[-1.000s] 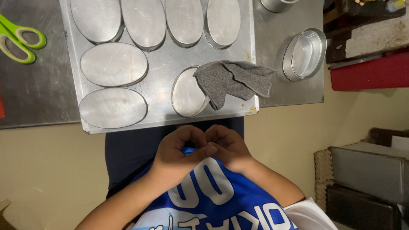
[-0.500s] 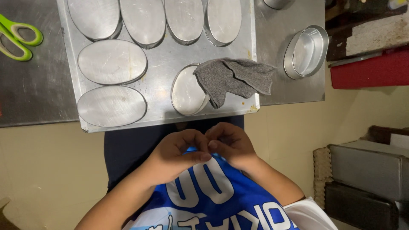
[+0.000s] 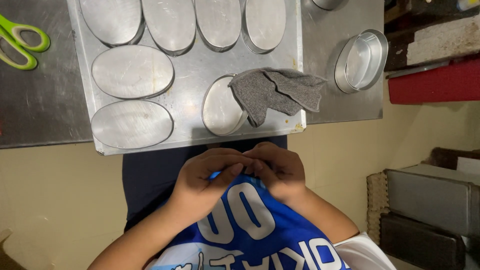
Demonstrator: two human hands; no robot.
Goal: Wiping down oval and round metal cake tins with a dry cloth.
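My left hand [image 3: 207, 180] and right hand [image 3: 277, 170] meet fingertip to fingertip against the blue jersey [image 3: 245, 225], just below the table edge. Both are curled together; whether they pinch the fabric or something small I cannot tell. Above them the metal baking tray [image 3: 192, 107] sits on the steel table [image 3: 45, 105], overhanging its near edge. On the tray I count seven oval tins: four along the far row, two stacked at the left [image 3: 132, 72] [image 3: 131, 124], all turned bottom up, and one oval tin [image 3: 222, 107] near the front, partly covered by a crumpled grey cloth [image 3: 277, 92]. An eighth, an open oval tin [image 3: 361, 61], rests off the tray on the table and looks empty. Green-handled scissors [image 3: 22, 45] lie at the far left. Dark loaf pans [image 3: 430, 200] are stacked at the right.
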